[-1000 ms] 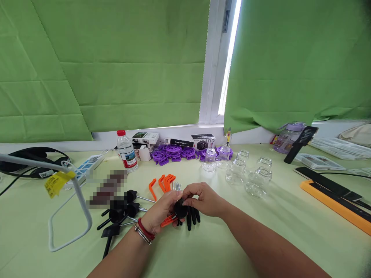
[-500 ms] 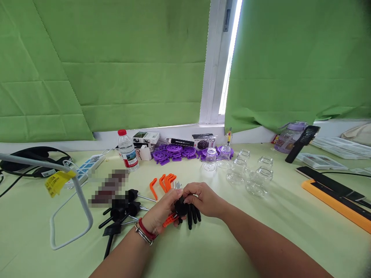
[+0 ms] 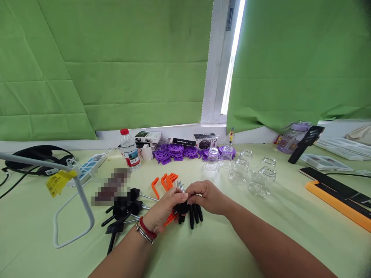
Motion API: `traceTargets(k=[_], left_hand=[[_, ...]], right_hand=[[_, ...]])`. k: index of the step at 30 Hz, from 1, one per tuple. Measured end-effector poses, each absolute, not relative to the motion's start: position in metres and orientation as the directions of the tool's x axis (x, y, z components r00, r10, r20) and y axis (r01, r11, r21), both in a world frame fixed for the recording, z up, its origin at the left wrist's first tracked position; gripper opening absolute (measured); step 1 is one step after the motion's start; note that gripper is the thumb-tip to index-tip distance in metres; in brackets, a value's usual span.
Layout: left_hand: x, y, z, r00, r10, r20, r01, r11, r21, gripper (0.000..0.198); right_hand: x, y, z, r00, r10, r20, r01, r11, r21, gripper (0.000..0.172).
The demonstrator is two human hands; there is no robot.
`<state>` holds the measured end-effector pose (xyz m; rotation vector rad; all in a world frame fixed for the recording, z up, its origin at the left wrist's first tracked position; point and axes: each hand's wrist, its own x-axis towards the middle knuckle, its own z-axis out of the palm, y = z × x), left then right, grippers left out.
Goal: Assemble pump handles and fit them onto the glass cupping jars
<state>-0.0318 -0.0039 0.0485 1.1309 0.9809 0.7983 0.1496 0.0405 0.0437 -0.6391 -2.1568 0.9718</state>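
Tilted since the earlier frame, the black round piece point(image 3: 181, 209) now shows a flatter face, its long axis roughly level, just below the frame's centre. Left hand point(image 3: 162, 208) fingers grip it; right hand point(image 3: 206, 197) fingers pinch closed at its upper edge. Beside it, an orange ridged piece point(image 3: 170, 219) slants, pointing lower left.

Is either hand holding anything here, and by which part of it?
The left hand holds a black round piece by its left side. The right hand is at the piece's upper edge; whether it grips anything cannot be told.
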Motion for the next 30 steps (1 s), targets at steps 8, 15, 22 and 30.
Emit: traceTargets(k=[8,15,22,30], left_hand=[[-0.031,-0.003,0.045,0.358,0.91,-0.211,-0.05,0.245,0.968,0.034],[-0.03,-0.003,0.045,0.356,0.91,-0.211,-0.033,0.238,0.971,0.035],[-0.029,-0.005,0.05,0.337,0.908,-0.248,-0.009,0.267,0.964,0.04],[-0.032,-0.003,0.045,0.37,0.901,-0.228,-0.033,0.258,0.966,0.036]], right_hand=[[0.155,0.04,0.052,-0.682,0.604,0.413,0.188,0.691,-0.698,0.006],[0.153,0.029,0.064,-0.758,0.52,0.395,0.297,0.813,-0.501,0.011],[0.154,0.033,0.056,-0.783,0.435,0.444,0.237,0.87,-0.433,0.015],[0.155,0.041,0.045,-0.77,0.38,0.512,0.163,0.894,-0.418,0.014]])
